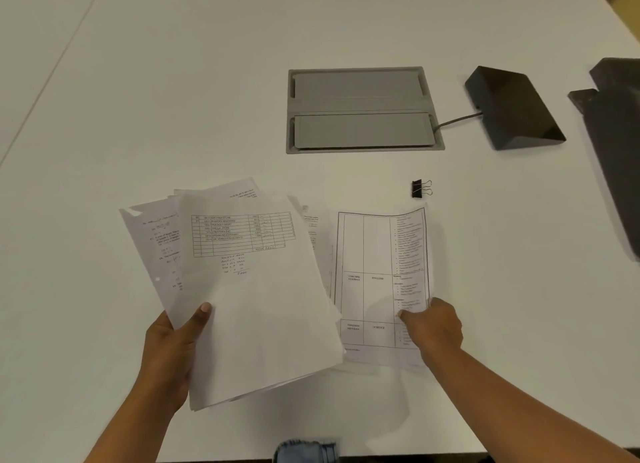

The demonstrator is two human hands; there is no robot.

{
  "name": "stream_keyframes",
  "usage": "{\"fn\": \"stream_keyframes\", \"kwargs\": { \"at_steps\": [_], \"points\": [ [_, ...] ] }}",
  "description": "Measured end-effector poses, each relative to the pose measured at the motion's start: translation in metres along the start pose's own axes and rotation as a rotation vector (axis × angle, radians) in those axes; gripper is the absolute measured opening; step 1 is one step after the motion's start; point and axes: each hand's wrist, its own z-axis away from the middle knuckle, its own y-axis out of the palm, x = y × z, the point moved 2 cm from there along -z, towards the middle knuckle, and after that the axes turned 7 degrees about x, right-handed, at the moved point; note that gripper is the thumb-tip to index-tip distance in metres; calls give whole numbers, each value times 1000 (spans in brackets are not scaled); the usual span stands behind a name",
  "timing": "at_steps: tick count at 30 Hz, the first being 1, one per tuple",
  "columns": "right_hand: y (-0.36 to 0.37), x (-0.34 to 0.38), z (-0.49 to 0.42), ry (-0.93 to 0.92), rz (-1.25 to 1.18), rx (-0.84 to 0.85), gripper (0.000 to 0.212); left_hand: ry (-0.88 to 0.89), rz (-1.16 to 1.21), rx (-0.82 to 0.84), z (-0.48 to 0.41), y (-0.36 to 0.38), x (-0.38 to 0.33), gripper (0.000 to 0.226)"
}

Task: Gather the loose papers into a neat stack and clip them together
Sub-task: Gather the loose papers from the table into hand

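Observation:
My left hand (173,345) grips an uneven bundle of white printed papers (256,289) by its left edge, thumb on top; the sheets are fanned and lifted off the table. To the right lies a sheet with a ruled timetable (377,279) flat on the white table, over another sheet whose left edge shows. My right hand (433,327) rests on the timetable sheet's lower right part, fingers curled at its right edge. A small black binder clip (420,188) lies on the table just beyond that sheet, apart from both hands.
A grey recessed cable hatch (363,109) sits in the table (138,99) behind the papers. A black wedge-shaped box (512,109) with a cable stands to its right. A dark object (616,151) lies at the right edge. The table's near edge runs below my arms.

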Motion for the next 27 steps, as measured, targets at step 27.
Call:
{"fn": "stream_keyframes", "kwargs": {
  "at_steps": [27],
  "points": [
    [-44, -44, -4, -164, -382, 127, 32, 0, 21, -14, -2, -6, 6, 14]
  ]
}}
